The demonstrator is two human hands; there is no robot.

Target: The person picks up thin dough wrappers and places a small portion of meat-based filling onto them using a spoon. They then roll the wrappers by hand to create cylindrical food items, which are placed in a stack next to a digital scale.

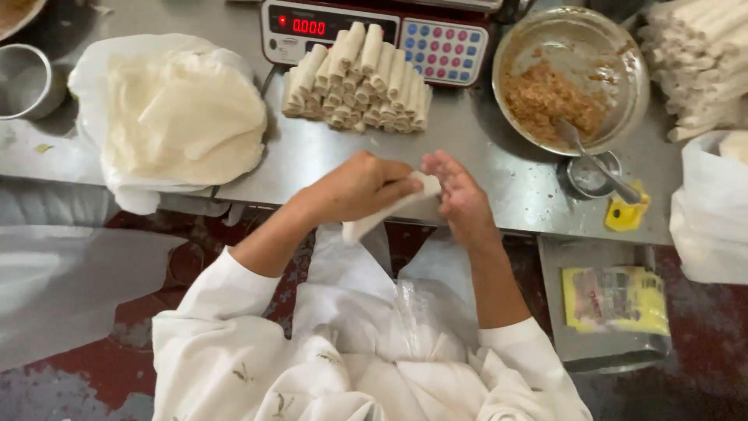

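Observation:
My left hand [354, 187] grips a pale rolled pastry roll [389, 207] at the near edge of the steel table [327, 160], the roll slanting down to the left. My right hand [460, 193] touches the roll's upper end with its fingertips. Beyond my hands lies a pile of several finished rolls [358, 78]. A stack of thin round wrappers [183, 117] rests on a white plastic bag at the left. A metal bowl [627, 58] with brown minced filling [549, 101] and a spoon [596, 160] stands at the right.
A digital scale [378, 27] sits behind the pile of rolls. More rolls [697, 54] are heaped at the far right, above a white bag [713, 210]. A small metal cup [27, 78] is at the left. A tray [608, 351] holding a yellow packet [615, 300] lies lower right.

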